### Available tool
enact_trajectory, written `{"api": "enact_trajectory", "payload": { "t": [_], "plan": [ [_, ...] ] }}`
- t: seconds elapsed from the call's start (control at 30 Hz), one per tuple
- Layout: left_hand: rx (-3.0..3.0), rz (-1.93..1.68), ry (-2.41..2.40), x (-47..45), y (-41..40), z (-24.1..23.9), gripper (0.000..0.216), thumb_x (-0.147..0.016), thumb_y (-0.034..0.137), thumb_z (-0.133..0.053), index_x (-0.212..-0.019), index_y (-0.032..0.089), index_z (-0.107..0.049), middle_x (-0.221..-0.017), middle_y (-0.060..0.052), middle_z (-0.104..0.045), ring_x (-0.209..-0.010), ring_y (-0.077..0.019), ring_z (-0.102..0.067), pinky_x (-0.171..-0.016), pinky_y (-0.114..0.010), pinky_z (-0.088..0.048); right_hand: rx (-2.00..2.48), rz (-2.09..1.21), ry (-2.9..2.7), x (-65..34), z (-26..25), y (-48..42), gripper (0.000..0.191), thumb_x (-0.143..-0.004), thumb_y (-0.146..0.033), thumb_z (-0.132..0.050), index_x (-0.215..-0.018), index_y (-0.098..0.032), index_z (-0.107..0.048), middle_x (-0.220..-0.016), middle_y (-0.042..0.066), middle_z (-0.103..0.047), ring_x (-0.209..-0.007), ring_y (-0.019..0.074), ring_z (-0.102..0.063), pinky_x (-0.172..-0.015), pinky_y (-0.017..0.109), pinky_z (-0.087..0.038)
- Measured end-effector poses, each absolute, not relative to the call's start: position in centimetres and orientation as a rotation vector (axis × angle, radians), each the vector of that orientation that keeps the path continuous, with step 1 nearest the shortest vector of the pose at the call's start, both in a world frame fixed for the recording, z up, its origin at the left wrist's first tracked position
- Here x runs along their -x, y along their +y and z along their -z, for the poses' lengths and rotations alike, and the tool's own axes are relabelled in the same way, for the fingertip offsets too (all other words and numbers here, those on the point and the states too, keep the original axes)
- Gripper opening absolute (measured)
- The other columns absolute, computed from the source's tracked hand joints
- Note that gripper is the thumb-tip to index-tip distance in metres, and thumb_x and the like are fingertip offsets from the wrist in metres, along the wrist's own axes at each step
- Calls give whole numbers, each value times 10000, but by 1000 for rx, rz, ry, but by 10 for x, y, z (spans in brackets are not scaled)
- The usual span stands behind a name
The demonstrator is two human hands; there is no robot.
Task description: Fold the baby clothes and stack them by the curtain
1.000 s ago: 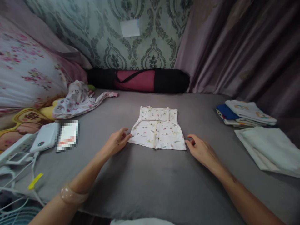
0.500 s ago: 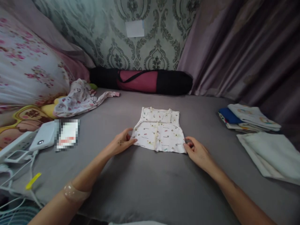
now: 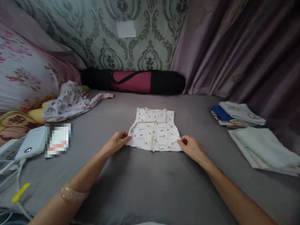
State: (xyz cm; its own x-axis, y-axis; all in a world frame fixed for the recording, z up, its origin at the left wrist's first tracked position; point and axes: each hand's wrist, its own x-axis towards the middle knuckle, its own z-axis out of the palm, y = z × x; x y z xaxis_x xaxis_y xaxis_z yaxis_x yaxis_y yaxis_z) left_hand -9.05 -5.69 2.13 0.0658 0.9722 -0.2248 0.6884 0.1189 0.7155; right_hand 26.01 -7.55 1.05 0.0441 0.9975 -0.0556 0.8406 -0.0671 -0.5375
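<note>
A small white baby shirt point(image 3: 153, 134) with tiny printed figures lies on the grey bed sheet point(image 3: 145, 178), its upper part folded across and a pale yellow strip running down the middle. My left hand point(image 3: 117, 142) pinches its lower left corner between thumb and fingers. At the lower right corner, my right hand point(image 3: 191, 147) grips the cloth the same way. The fingertips under the cloth are partly hidden. A clear bangle point(image 3: 73, 192) circles my left forearm.
A black and red long bag point(image 3: 133, 82) lies along the wall. To the right are folded clothes point(image 3: 241, 114) and a folded pale cloth point(image 3: 267, 150). On the left lie a crumpled printed garment point(image 3: 67, 101), a white power bank point(image 3: 32, 142) and cables.
The view has turned slightly to the right, so everything sits further left. Both hands stay at the shirt's lower corners, and the shirt keeps nearly the same shape.
</note>
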Motion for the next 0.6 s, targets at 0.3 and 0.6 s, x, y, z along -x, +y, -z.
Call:
{"api": "enact_trajectory", "payload": {
  "t": [0.3,0.6],
  "plan": [
    [-1682,-639,1621,94,-63,-22,510,-809,511,-511,-1190,171,-523,-633,41,-523,-558,-124,-440,-542,-234,-330,1766,-770,-1887,-265,-12,-86,319,-876,-392,-455,-1099,-216,-599,-728,-3,-668,-614,158,-583,-602,264,-428],
    [-2203,-416,1248,113,-69,-24,535,-795,133,-428,-1322,206,-481,-933,-34,-561,-763,-150,-502,-700,-258,-419,1307,-647,-2358,-286,-14,-88,431,-854,-97,-419,-1226,-230,-590,-1051,61,-648,-940,178,-586,-841,306,-474]
  ]
}}
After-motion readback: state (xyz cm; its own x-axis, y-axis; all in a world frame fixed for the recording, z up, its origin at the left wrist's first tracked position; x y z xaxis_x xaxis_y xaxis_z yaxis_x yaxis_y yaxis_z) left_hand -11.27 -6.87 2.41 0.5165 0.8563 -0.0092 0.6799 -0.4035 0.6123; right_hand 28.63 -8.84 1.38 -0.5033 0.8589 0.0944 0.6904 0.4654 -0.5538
